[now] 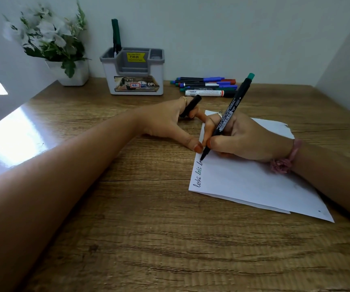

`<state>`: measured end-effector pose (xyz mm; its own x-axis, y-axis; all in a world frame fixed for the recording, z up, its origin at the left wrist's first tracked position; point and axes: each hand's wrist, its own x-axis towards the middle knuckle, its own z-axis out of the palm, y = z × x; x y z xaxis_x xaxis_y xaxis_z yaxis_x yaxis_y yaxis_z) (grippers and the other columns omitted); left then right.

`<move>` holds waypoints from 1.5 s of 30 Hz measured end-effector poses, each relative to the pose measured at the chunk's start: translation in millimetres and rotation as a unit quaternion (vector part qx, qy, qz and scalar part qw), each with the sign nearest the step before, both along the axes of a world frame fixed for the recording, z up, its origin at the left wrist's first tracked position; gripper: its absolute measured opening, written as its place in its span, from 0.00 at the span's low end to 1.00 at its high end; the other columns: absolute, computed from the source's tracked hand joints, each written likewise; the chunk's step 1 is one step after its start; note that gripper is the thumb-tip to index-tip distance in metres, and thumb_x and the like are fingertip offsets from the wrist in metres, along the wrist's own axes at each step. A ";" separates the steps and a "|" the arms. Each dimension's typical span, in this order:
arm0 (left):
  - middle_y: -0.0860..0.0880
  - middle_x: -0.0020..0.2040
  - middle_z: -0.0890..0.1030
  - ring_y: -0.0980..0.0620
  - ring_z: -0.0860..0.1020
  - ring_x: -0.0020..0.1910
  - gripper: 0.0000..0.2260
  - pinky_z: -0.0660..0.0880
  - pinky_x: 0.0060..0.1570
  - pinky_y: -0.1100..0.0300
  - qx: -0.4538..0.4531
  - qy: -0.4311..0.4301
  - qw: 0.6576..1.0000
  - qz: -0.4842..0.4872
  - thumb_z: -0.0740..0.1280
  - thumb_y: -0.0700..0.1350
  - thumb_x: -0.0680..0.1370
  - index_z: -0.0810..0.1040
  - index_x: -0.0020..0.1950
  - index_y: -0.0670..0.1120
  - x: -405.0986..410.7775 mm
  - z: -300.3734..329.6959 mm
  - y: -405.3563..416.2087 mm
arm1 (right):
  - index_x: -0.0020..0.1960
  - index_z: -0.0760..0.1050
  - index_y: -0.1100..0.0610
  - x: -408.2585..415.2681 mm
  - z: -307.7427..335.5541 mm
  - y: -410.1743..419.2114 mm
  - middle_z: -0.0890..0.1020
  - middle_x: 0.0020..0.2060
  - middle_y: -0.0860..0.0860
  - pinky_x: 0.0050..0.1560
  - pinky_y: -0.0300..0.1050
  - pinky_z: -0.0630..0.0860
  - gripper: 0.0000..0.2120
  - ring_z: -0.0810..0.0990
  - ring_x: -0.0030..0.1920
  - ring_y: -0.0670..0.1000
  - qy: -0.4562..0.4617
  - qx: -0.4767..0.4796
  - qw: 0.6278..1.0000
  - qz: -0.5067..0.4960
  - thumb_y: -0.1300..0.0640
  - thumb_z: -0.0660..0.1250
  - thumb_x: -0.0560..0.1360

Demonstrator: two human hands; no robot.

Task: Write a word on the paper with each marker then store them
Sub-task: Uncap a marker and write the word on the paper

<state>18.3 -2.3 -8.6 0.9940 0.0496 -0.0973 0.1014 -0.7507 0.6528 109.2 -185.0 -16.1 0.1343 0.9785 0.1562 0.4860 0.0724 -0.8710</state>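
A black marker with a green end cap is gripped in the right hand, the fingers closed around its lower barrel. Its long axis is tilted, the capped end pointing up and away toward the back wall, the tip pointing down and touching the paper at the paper's left edge. Beside the tip a fresh stroke is seen, and nearer the person along the same edge two written words are visible, one dark and one green. The paper is laid on the wooden desk at an angle; its far right corner is torn.

The left hand is rested on the desk just left of the paper, thumb touching the paper's edge, and a black cap is pinched between its fingers.

Beyond the paper, a loose pile of markers is laid lengthwise, left to right. Left of that pile stands a grey and white organizer, in whose left rear compartment a green marker is stored upright. A potted plant is placed left of the organizer. Bare desk is left open nearer than the paper.
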 end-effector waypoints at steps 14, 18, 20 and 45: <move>0.60 0.49 0.69 0.63 0.69 0.50 0.26 0.65 0.48 0.66 -0.011 -0.005 1.000 -0.013 0.78 0.56 0.58 0.65 0.47 0.60 -0.1 1.4 -2.8 | 0.40 0.74 0.66 0.0 -0.9 2.3 0.76 0.29 0.58 0.28 0.32 0.68 0.03 0.71 0.25 0.42 -0.016 0.012 1.000 -0.014 0.65 0.63 0.69; 0.60 0.49 0.69 0.62 0.69 0.51 0.27 0.66 0.49 0.65 -0.010 -0.005 1.000 -0.018 0.79 0.57 0.58 0.65 0.47 0.60 0.3 1.2 -2.4 | 0.37 0.73 0.62 0.8 -1.0 1.0 0.74 0.28 0.55 0.28 0.31 0.67 0.05 0.71 0.25 0.41 -0.003 0.014 1.000 0.000 0.60 0.67 0.66; 0.59 0.50 0.70 0.62 0.69 0.52 0.28 0.66 0.50 0.65 -0.008 -0.006 1.000 -0.015 0.78 0.58 0.58 0.65 0.49 0.60 0.9 0.8 -1.7 | 0.37 0.74 0.61 1.0 -1.0 1.4 0.75 0.28 0.52 0.28 0.31 0.67 0.08 0.72 0.25 0.42 -0.001 0.012 1.000 -0.006 0.56 0.66 0.65; 0.63 0.50 0.69 0.59 0.69 0.53 0.34 0.67 0.57 0.60 0.003 -0.003 1.000 -0.005 0.76 0.64 0.53 0.63 0.53 0.60 1.8 -2.4 0.5 | 0.39 0.74 0.65 -3.7 1.1 0.4 0.74 0.26 0.55 0.25 0.33 0.66 0.03 0.70 0.23 0.42 -0.016 0.018 0.999 -0.042 0.64 0.63 0.68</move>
